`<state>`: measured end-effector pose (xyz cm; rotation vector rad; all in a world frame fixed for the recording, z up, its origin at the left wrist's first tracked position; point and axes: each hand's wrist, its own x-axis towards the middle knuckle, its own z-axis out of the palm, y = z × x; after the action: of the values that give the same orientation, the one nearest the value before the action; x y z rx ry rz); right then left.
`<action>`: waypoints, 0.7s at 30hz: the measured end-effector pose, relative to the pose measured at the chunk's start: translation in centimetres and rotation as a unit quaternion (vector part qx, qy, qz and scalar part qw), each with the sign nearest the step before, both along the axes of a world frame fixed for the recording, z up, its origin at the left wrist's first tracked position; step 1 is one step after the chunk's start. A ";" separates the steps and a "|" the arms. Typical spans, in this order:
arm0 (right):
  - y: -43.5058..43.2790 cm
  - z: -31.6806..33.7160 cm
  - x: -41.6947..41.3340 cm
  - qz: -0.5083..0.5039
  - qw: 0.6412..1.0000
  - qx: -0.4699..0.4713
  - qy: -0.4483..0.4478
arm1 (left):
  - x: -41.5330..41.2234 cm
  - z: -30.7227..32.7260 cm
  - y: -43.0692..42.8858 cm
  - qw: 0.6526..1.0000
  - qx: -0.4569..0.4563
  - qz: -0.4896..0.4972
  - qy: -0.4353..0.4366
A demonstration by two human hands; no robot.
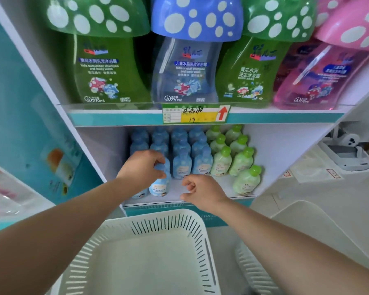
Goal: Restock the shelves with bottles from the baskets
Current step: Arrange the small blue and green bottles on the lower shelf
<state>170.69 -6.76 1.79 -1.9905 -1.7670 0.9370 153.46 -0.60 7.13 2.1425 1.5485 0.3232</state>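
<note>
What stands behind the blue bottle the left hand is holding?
Behind the held bottle, rows of blue bottles run back; the left hand hides the nearest ones.

We are in a shop, at a retail display shelf (285, 118): a handwritten price tag (195, 114) with a red arrow is clipped to the shelf edge, identical kids' shampoo bottles (185, 71) stand facing out above, and small bottles (202, 161) line up in rows below.
</note>
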 end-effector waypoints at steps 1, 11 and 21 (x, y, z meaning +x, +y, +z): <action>0.1 -0.2 -0.1 0.001 1.000 -0.003 -0.004 | -0.1 -0.3 0.2 1.000 0.003 -0.002 0.009; 0.8 -1.1 -0.6 -0.006 1.000 -0.013 -0.001 | -0.3 -3.2 1.4 0.998 0.019 -0.020 0.057; 3.4 -0.3 -4.0 0.011 0.997 0.076 -0.009 | -1.5 -3.6 1.9 0.995 0.025 -0.048 0.089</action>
<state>166.66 -3.39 1.51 -1.8947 -1.8158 0.7688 151.94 1.27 3.57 2.3304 1.5400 0.1449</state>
